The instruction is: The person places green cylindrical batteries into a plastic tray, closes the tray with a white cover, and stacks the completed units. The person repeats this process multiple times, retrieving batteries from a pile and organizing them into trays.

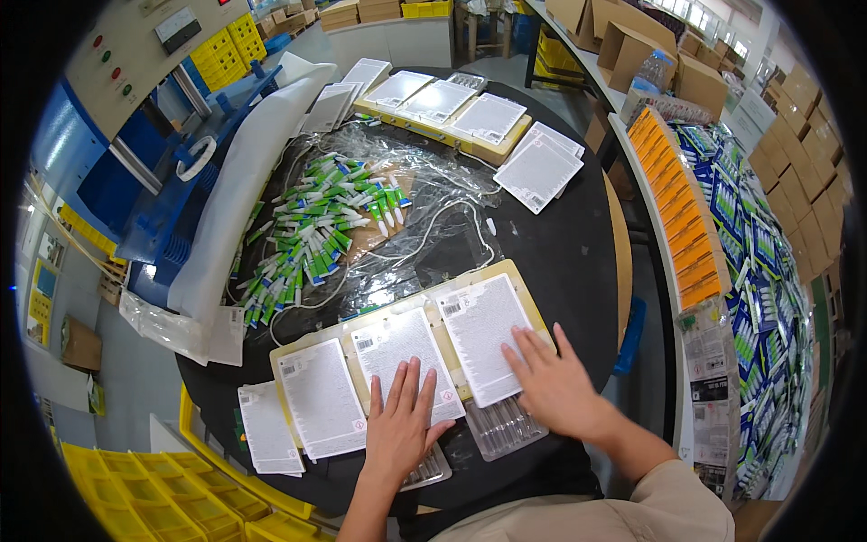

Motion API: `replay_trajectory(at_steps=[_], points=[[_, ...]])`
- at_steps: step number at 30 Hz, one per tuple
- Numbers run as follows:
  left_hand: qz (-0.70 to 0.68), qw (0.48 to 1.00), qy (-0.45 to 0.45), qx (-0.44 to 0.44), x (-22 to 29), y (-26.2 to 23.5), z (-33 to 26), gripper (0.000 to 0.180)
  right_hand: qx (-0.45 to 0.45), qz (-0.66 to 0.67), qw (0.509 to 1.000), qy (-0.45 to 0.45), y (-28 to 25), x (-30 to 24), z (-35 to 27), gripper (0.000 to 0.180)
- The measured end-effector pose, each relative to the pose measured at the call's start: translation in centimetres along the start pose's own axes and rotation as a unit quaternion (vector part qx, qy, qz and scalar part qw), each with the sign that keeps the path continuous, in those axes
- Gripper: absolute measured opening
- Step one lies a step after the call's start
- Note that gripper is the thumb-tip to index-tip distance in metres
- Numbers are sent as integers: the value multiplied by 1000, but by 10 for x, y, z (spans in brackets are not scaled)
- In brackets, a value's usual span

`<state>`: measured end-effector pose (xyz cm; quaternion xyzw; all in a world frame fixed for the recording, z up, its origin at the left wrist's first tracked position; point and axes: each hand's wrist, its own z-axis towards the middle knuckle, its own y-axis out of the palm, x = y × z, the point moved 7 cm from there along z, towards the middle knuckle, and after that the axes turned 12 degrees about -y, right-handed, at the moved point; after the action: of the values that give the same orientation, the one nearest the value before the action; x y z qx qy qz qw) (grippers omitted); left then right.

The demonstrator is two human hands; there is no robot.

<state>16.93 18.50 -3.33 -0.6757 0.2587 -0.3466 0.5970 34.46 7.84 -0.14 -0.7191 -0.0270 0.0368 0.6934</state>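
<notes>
My left hand point(400, 429) lies flat with fingers spread over the lower part of the middle white printed card point(395, 341). My right hand point(553, 384) rests, fingers stretched out, on the right edge of another white card point(483, 316). Both cards lie face up on a long pale-yellow fixture point(501, 268), beside a third card point(318, 384) on its left. Below the right card a clear plastic blister tray point(504, 432) sticks out. Part of another clear tray point(432, 470) shows under my left hand. Loose cards point(267, 429) are stacked at the fixture's left end.
Green-and-white small tubes point(312, 230) are heaped on clear film on the black round table point(551, 253). A second yellow fixture point(506, 149) with cards stands at the back. Blue machinery point(149, 226) is left; yellow crates point(144, 497) lower left; a bench of packed blister cards point(750, 271) right.
</notes>
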Motion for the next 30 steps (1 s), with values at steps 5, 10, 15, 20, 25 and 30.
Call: replay_trajectory(at_steps=[5,10,15,20,25,30], points=[[-6,1000,4,-10,-4,3,1,85,-68,90,991,-71,-13,35,1,71],[6,1000,-2,3,-5,0,-3,85,-12,146,988,-57,-22,35,25,75],[7,1000,-6,10,-8,0,-6,88,39,124,991,-43,12,16,61,73],[-5,1000,-12,16,-12,-1,-4,86,36,10,996,-85,27,35,63,64],[17,1000,-14,11,-11,-10,-2,84,82,39,989,-117,22,41,70,60],[-6,999,-25,25,-16,-22,-14,90,99,27,986,-129,15,37,77,61]])
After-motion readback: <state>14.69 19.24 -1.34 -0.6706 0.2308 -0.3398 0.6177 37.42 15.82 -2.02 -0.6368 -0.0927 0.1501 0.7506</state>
